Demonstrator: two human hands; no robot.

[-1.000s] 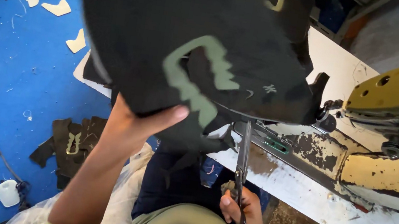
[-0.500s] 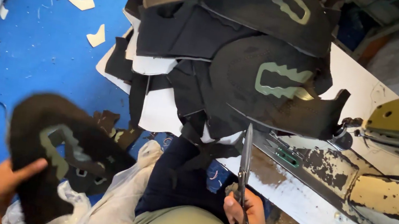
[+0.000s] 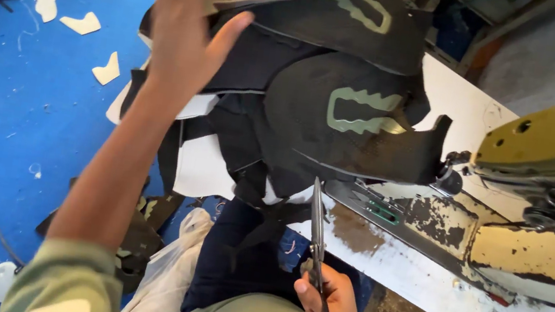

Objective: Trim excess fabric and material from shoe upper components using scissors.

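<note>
The left hand (image 3: 182, 32) is spread wide, laid against the stacked black shoe-upper pieces (image 3: 315, 103) at eleven o'clock – gripping nothing. Scissors (image 3: 317, 243) are held in the right hand (image 3: 332, 307), blades narrow, pointing twelve o'clock towards the stack – best kept clear while one piece is peeled off.

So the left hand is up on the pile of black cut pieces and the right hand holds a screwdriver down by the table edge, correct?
Not quite. The head view shows the right hand holding scissors, not a screwdriver, blades pointing up toward the pile. The rest stands: the left hand is raised on the pile of black cut pieces, and the right hand sits low by the table edge.
</note>
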